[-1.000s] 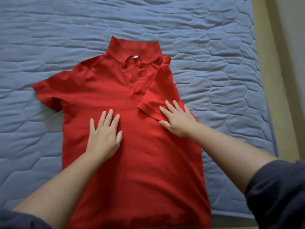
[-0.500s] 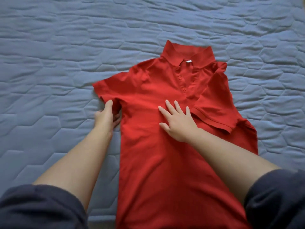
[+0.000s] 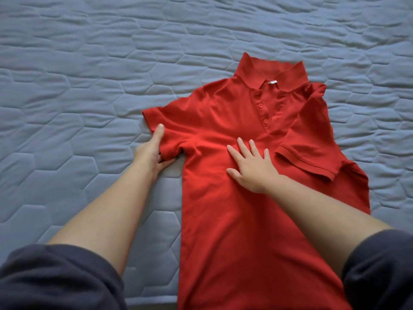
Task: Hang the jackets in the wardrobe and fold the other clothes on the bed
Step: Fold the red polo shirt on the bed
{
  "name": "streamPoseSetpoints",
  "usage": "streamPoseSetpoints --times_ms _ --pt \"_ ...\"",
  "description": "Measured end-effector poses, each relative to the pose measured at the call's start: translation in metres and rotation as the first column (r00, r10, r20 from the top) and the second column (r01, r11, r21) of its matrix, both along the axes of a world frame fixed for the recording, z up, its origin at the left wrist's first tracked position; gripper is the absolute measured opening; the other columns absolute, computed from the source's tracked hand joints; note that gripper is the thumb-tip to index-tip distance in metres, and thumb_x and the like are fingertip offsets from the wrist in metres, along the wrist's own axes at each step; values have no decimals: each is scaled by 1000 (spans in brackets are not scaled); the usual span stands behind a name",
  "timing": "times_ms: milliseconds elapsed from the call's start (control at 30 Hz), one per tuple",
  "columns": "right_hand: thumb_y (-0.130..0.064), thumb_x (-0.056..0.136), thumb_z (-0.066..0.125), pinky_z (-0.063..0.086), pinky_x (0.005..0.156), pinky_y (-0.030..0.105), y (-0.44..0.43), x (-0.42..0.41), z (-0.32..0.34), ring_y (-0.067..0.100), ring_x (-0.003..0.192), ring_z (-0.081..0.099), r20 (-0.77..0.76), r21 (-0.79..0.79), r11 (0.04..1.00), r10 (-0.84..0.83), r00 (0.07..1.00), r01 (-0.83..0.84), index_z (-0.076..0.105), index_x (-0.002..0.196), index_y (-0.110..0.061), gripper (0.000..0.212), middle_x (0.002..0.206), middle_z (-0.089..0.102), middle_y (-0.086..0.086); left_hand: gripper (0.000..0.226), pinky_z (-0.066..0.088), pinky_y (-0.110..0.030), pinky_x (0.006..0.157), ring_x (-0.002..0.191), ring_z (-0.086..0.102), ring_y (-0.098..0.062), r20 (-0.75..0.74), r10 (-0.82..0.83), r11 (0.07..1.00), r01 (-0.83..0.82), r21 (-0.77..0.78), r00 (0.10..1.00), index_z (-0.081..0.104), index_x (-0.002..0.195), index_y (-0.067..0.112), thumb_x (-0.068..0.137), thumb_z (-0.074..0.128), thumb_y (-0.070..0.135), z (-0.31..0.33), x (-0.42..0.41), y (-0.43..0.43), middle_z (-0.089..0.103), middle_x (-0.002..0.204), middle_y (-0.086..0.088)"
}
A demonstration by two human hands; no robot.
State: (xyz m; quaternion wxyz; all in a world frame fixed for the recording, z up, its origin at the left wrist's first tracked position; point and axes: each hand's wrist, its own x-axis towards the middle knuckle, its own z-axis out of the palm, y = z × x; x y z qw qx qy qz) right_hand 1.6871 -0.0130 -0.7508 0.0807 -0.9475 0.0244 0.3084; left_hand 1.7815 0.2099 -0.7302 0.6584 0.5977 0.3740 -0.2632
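A red polo shirt (image 3: 234, 211) lies face up on the blue quilted bed (image 3: 78, 86), collar pointing away from me. Its right side and sleeve are folded inward over the chest. My left hand (image 3: 150, 151) grips the hem of the shirt's left sleeve, thumb on top and fingers tucked under the cloth. My right hand (image 3: 251, 166) lies flat on the chest just below the button placket, fingers spread.
The quilted bed cover stretches all around the shirt, with wide room to the left and beyond the collar. The bed's near edge (image 3: 152, 300) runs along the bottom of the view, and the shirt's lower part hangs past it.
My left hand left the chest and took hold of the left sleeve, which now bunches slightly inward. My right hand shifted from the folded right sleeve to the middle of the chest. The view swung left.
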Motion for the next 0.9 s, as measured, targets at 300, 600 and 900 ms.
streamPoseSetpoints --times_ms 300,600,900 --pt "-31 96 46 22 115 43 -27 -16 34 22 145 19 211 207 957 -246 946 202 35 144 -18 52 154 28 4 39 40 -32 94 103 56 -19 422 -887 454 516 726 187 60 125 17 86 62 21 45 -38 -90 62 107 -2" --pt "-22 90 50 14 116 44 -91 -70 45 20 148 6 334 47 981 -194 922 189 34 146 -20 58 160 12 1 66 4 -54 116 147 -6 -20 -293 -956 -266 518 813 -31 18 150 27 92 44 39 10 -97 -91 -2 161 2" --pt "-36 98 39 30 108 42 -114 -68 31 20 139 32 83 164 982 -105 991 90 33 145 -24 49 152 34 3 59 8 -46 116 147 4 -17 -184 -983 -170 324 931 13 23 150 23 95 41 37 9 -84 -120 8 160 0"
